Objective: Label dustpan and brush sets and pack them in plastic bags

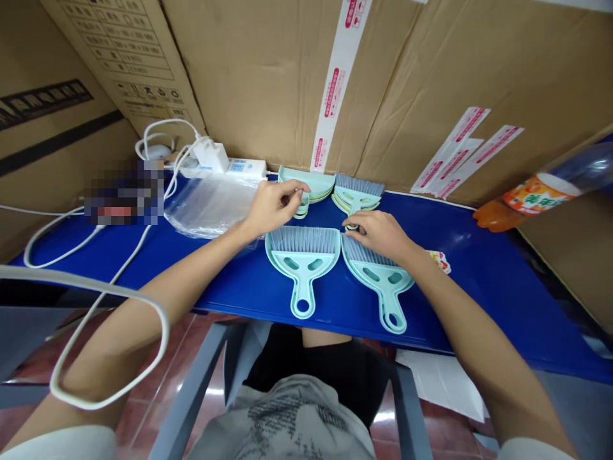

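Observation:
A stack of mint and pale-green dustpans (pixel 306 182) stands at the back of the blue table. My left hand (pixel 274 207) is closed at the stack's handle end, thumb and forefinger curled together. Beside it is a pile of hand brushes (pixel 359 191) with grey bristles, and the curled fingers of my right hand (pixel 378 233) are at their handles. Nearer me lie two mint dustpan-and-brush sets, the left set (pixel 302 265) and the right set (pixel 383 281), handles toward me. My right hand partly covers the right set's bristles.
Clear plastic bags (pixel 211 204) lie to the left, in front of a white power strip (pixel 246 168) with cables. An orange drink bottle (pixel 536 195) is at the right, and a small colourful packet (pixel 439 260) lies beyond my right wrist. Cardboard (pixel 268 83) walls the back.

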`<act>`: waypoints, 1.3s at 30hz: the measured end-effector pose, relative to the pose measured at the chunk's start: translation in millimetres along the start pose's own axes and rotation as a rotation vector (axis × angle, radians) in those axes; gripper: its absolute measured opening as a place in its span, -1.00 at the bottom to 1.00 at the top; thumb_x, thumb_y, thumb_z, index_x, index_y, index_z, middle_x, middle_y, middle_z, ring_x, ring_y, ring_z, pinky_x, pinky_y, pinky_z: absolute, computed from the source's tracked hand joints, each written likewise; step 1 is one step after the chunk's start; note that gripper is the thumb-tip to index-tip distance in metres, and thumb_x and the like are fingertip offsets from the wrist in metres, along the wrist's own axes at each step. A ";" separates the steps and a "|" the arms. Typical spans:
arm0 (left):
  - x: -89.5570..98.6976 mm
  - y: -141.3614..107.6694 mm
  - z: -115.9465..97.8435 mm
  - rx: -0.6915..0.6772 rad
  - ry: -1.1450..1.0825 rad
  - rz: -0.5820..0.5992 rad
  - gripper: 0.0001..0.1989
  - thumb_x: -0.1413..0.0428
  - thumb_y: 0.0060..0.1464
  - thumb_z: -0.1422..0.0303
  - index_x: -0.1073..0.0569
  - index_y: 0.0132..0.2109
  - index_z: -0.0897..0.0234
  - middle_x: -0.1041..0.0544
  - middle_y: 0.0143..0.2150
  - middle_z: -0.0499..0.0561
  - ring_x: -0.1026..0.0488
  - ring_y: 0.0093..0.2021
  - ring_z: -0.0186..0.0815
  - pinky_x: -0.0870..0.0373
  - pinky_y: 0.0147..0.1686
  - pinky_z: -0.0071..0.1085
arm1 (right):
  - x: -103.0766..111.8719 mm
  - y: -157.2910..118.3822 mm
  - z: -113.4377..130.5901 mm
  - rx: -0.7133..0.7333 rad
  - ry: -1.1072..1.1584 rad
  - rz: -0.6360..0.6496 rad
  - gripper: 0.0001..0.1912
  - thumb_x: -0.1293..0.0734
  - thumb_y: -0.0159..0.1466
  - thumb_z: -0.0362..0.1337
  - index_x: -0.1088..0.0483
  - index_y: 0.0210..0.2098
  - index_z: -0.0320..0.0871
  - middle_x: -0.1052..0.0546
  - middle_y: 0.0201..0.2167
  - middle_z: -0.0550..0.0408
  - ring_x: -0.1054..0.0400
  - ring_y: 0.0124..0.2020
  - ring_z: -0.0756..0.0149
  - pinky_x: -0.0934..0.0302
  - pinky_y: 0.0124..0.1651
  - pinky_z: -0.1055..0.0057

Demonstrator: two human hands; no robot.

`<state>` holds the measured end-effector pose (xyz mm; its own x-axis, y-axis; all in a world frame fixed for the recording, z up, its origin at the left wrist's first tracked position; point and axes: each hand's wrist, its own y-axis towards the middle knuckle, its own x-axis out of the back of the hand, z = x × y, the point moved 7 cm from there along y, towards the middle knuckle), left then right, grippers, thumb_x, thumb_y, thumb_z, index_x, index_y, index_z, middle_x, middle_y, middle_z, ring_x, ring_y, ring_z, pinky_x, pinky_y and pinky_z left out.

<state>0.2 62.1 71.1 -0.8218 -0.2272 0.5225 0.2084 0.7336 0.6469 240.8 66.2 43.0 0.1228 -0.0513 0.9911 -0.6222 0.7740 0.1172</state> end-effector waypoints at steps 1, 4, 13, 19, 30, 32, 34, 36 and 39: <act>-0.2 0.0 -0.6 -0.001 0.000 -0.001 -0.73 -0.08 0.33 0.27 -0.68 -0.14 0.22 -0.53 -0.58 -0.10 -0.42 -0.59 -0.34 -0.36 -0.41 -0.40 | -1.3 0.8 -0.2 -0.008 0.000 0.011 -0.77 -0.38 0.44 -0.37 -0.66 0.01 -0.11 -0.73 -0.10 0.03 -0.53 -0.22 0.23 -0.16 -0.19 0.33; -0.9 -0.1 -1.7 -0.007 -0.004 0.000 -0.72 -0.07 0.33 0.28 -0.68 -0.14 0.23 -0.53 -0.58 -0.09 -0.45 -0.58 -0.33 -0.38 -0.40 -0.39 | -0.1 1.6 -0.2 -0.033 -0.014 0.005 -0.72 -0.34 0.44 -0.39 -0.66 0.04 -0.12 -0.72 -0.10 0.01 -0.53 -0.22 0.21 -0.17 -0.19 0.32; -2.2 -1.1 1.6 -0.005 -0.013 0.006 -0.71 -0.06 0.34 0.30 -0.68 -0.09 0.26 -0.58 -0.57 -0.08 -0.51 -0.58 -0.33 -0.40 -0.42 -0.40 | 13.9 -3.7 0.2 -0.012 0.045 -0.131 -0.71 -0.33 0.51 -0.31 -0.66 0.07 -0.25 -0.68 -0.04 -0.12 -0.56 -0.12 0.17 -0.28 -0.04 0.30; -4.1 -1.8 2.8 0.010 -0.008 0.000 -0.69 -0.06 0.35 0.29 -0.69 -0.07 0.25 -0.59 -0.57 -0.09 -0.51 -0.59 -0.32 -0.41 -0.44 -0.41 | 0.7 -1.6 2.1 -0.093 -0.092 0.026 -0.72 -0.37 0.45 -0.35 -0.67 0.06 -0.06 -0.73 0.00 0.00 -0.57 -0.08 0.13 -0.18 -0.18 0.32; -4.9 -1.7 1.2 0.018 -0.021 0.009 -0.71 -0.08 0.32 0.27 -0.69 -0.09 0.25 -0.58 -0.58 -0.09 -0.50 -0.60 -0.34 -0.42 -0.48 -0.44 | 20.1 -5.9 0.5 -0.160 -0.108 -0.133 -0.64 -0.25 0.53 -0.31 -0.63 0.15 -0.23 -0.59 0.09 -0.18 -0.53 -0.19 0.15 -0.23 -0.13 0.28; -5.3 0.0 2.9 0.062 -0.079 0.016 -0.73 -0.11 0.30 0.26 -0.68 -0.10 0.25 -0.59 -0.57 -0.07 -0.51 -0.59 -0.34 -0.44 -0.48 -0.44 | 19.9 -6.0 -0.6 -0.146 -0.100 -0.139 -0.65 -0.26 0.55 -0.29 -0.65 0.12 -0.22 -0.64 0.04 -0.15 -0.55 -0.13 0.12 -0.23 -0.11 0.28; -11.6 3.0 5.4 0.155 -0.224 0.088 -0.77 -0.16 0.27 0.25 -0.67 -0.12 0.25 -0.62 -0.52 -0.03 -0.55 -0.57 -0.32 -0.47 -0.50 -0.43 | 20.0 -6.8 -2.0 -0.152 -0.114 -0.152 -0.65 -0.24 0.57 -0.28 -0.68 0.07 -0.18 -0.68 -0.03 -0.11 -0.56 -0.09 0.09 -0.22 -0.11 0.28; -26.4 5.6 5.2 0.285 -0.427 0.239 -0.82 -0.22 0.21 0.28 -0.64 -0.14 0.26 -0.66 -0.45 0.03 -0.61 -0.51 -0.27 -0.49 -0.55 -0.43 | 21.4 -8.2 -3.2 -0.165 -0.110 -0.190 -0.63 -0.22 0.58 -0.27 -0.68 0.07 -0.14 -0.71 -0.05 -0.08 -0.58 -0.08 0.09 -0.22 -0.12 0.28; -55.6 9.5 -2.9 0.494 -0.693 0.462 -0.81 -0.29 0.11 0.38 -0.62 -0.10 0.28 -0.73 -0.28 0.15 -0.72 -0.33 -0.15 -0.62 -0.48 -0.35 | 25.4 -11.1 -5.7 -0.179 -0.072 -0.291 -0.59 -0.21 0.58 -0.27 -0.62 0.24 -0.13 -0.72 -0.07 -0.10 -0.59 -0.09 0.09 -0.25 -0.11 0.28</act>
<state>49.5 79.9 49.8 -0.8778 0.4635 0.1206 0.4733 0.8781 0.0705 255.2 59.9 66.5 0.2161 -0.3259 0.9204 -0.4231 0.8183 0.3891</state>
